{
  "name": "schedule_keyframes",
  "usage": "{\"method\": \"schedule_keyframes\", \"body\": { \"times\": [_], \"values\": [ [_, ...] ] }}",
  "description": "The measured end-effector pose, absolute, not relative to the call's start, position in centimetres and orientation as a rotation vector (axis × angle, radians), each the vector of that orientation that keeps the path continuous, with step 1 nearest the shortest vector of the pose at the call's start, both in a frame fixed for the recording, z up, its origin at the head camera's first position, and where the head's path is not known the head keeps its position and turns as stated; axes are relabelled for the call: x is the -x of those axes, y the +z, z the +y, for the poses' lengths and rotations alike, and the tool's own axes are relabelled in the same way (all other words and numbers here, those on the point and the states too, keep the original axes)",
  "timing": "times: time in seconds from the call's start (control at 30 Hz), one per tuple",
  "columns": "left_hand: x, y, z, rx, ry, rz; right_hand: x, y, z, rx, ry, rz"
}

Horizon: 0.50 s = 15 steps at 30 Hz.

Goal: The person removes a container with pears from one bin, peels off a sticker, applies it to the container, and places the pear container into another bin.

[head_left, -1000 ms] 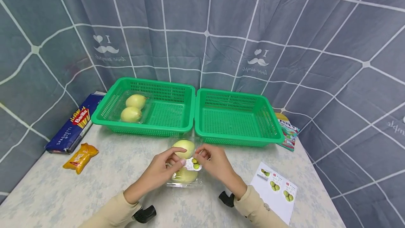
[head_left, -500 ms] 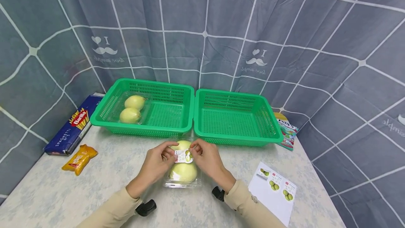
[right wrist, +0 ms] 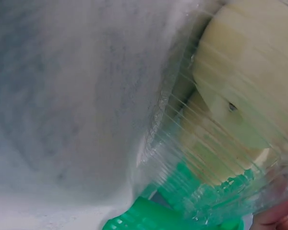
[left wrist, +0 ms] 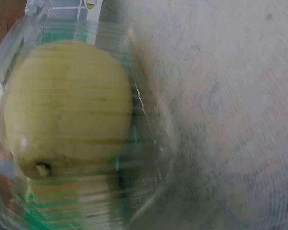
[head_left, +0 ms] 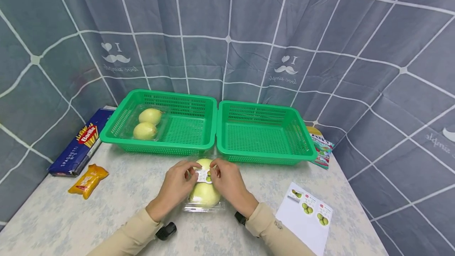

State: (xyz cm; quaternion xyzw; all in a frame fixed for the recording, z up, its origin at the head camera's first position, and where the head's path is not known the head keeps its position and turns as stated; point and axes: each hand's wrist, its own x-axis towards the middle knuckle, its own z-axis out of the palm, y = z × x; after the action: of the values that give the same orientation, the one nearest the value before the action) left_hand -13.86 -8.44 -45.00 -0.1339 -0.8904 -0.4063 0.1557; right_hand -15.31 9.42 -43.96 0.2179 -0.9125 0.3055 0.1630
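Observation:
A clear plastic clamshell box [head_left: 204, 209] with two pale yellow, melon-like fruits [head_left: 205, 194] lies on the table between my hands. Across its lid, between the fruits, is a small white label [head_left: 202, 176] printed with green fruit. My left hand [head_left: 176, 183] pinches the label's left end with thumb and forefinger, and my right hand [head_left: 230, 184] pinches its right end. In the left wrist view a fruit [left wrist: 69, 105] shows through the ribbed plastic, a bit of label above it. The right wrist view shows the box's other side, with right fingers [right wrist: 278, 213] at the corner.
Two green baskets stand behind: the left basket [head_left: 160, 147] holds another box of two fruits [head_left: 145, 130], beside the right basket [head_left: 266, 156]. A sheet of labels [head_left: 302, 224] lies at right. Spaghetti box [head_left: 79, 145], orange packet [head_left: 89, 181] and snack bag [head_left: 321, 149] lie at the sides.
Both hands have moved slightly left and away from me with the label, which has gone from tilted over the near fruit to nearly level between the two fruits.

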Motion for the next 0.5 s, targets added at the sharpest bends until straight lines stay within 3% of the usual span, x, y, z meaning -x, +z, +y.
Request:
{"method": "schedule_keyframes", "body": {
  "times": [0.3,0.5],
  "values": [
    [13.7,-45.0,-8.8,0.368,-1.126,-2.588,15.0,-44.1,10.1,-0.542,0.822,-2.72],
    [13.3,-45.2,-9.4,0.38,-1.164,-2.585,15.1,-44.5,11.9,-0.386,1.026,-2.779]
  ]
}}
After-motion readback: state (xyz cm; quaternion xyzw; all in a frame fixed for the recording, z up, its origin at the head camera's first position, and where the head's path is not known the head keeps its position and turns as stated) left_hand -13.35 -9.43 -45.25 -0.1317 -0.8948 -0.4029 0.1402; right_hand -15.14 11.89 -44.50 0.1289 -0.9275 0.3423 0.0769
